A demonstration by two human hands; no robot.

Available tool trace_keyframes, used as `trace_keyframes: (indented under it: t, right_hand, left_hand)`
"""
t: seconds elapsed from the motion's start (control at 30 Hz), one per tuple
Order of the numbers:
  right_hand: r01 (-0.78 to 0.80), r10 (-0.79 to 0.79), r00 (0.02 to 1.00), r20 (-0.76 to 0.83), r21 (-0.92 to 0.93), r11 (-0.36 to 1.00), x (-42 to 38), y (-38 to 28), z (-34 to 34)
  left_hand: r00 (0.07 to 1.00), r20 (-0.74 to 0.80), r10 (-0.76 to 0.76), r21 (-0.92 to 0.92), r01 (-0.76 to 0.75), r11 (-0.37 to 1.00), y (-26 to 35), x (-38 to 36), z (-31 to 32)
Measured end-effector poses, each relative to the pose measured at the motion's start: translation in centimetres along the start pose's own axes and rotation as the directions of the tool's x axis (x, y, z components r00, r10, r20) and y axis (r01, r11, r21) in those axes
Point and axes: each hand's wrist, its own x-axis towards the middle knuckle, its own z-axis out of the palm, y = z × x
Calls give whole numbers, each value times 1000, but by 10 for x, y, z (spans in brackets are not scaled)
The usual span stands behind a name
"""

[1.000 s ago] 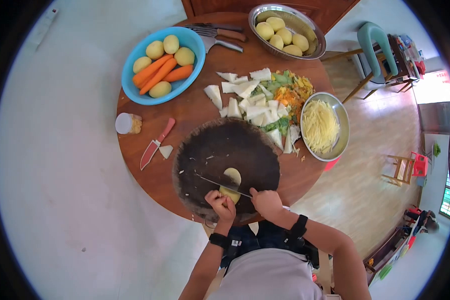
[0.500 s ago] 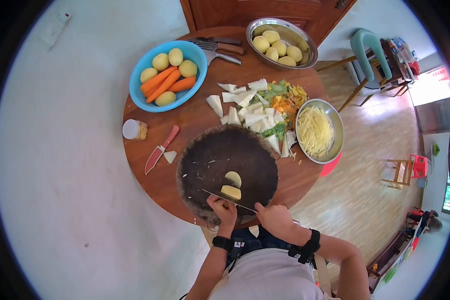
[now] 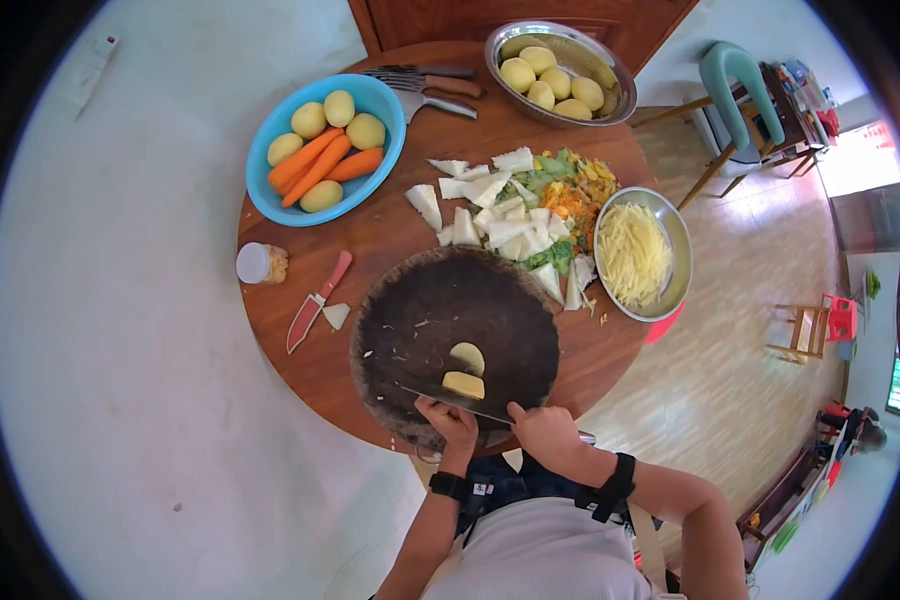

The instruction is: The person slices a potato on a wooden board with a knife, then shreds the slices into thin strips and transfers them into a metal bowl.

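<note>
My right hand (image 3: 550,437) is wrapped round the handle of a kitchen knife (image 3: 450,397), whose blade points left across the round dark chopping board (image 3: 400,300). Just beyond the blade lies a cut piece of peeled potato (image 3: 463,385), and a potato slice (image 3: 467,357) lies flat behind it. Close against the near side of the blade, my left hand (image 3: 453,425) has its fingers curled. What those fingers hold, if anything, is hidden. Small pale scraps are scattered on the board.
Around the board on the wooden table (image 3: 570,350) are a blue basin (image 3: 400,130) of potatoes and carrots, a steel bowl (image 3: 625,100) of potatoes, a bowl (image 3: 682,250) of potato shreds, white vegetable pieces (image 3: 510,225), a red knife (image 3: 315,305), a jar (image 3: 255,263) and a cleaver (image 3: 440,103).
The whole view has shifted slightly. Both hands, the knife and the potato pieces keep nearly the same places on the board.
</note>
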Motion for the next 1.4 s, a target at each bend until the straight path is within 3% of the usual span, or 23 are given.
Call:
trace_keyframes:
  t: [0.1,0.37,0.7,0.77,0.9,1.1,1.2,1.4]
  right_hand:
    - [1,-1,1000,2,6,1000,0,-1,2]
    - [8,-9,1000,-30,-41,999,19,6,28]
    - [17,-20,987,-161,-20,1000,22,0,36]
    - [-9,5,991,-132,-29,1000,21,-5,31]
    - [10,-15,989,-149,-32,999,17,-11,22]
    - [-12,4,989,-148,-51,999,28,-5,34]
    - [19,-26,978,-205,-34,999,47,-3,42]
    - [-51,47,990,-131,-26,998,53,10,53]
  left_hand:
    - [999,-13,-30,-15,30,999,4,2,0]
    - [990,-4,142,23,-142,990,-5,-3,0]
    - [988,-83,128,-32,-131,991,5,2,4]
    - [990,-26,138,-2,-138,990,2,1,2]
    - [994,-36,103,5,-103,995,4,1,0]
    - [982,-85,171,-17,-173,985,3,4,6]
    - [975,-48,216,-1,-216,976,3,15,0]
    - [975,30,222,17,-223,975,13,12,-4]
